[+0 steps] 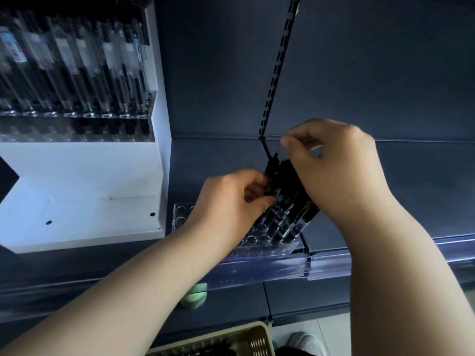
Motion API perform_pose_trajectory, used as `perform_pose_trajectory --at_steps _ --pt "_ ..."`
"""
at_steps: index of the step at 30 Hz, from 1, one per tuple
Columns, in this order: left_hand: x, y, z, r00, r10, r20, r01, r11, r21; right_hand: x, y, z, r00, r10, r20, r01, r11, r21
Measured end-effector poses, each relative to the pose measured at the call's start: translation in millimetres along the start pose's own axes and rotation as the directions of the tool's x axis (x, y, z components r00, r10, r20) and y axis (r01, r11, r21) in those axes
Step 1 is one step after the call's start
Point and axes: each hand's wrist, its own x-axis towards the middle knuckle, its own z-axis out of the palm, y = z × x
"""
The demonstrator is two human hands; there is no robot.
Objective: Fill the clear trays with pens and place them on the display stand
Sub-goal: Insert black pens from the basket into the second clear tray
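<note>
A clear tray (181, 214) with round holes lies on the dark shelf, right of the white display stand (84, 181). Several black pens (282, 214) stand slanted in its right end. My left hand (231, 201) pinches the top of one pen at the left of the bunch. My right hand (331, 170) curls over the tops of the pens from the right, and its fingertips are hidden behind the pens. The stand's upper tier holds a filled tray of pens (74, 73).
The shelf's clear front strip (257, 268) runs below the tray. A slotted black upright (277, 65) divides the dark back panel. A beige basket (231, 340) with pens sits on the floor below, near a green object (195, 295) and a white shoe (305, 343).
</note>
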Motion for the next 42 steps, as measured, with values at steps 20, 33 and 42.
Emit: perform_pose_trajectory --at_steps 20,33,42 --pt "-48.9 11.4 -40.0 0.993 0.104 0.048 -0.112 0.81 0.576 -53.2 -27.6 -6.4 0.916 -0.367 -0.166 0.371 0.929 -0.004" --pt "-200.3 -12.0 -81.2 0.958 -0.228 0.172 0.069 0.769 0.636 -191.9 -14.3 52.3 0.811 -0.116 0.573 0.147 0.989 -0.008" --pt "-283.8 -52.3 -45.8 0.752 -0.598 0.276 0.253 0.649 0.717 -307.4 -4.6 90.9 0.503 0.283 0.817 -0.024 0.949 -0.314"
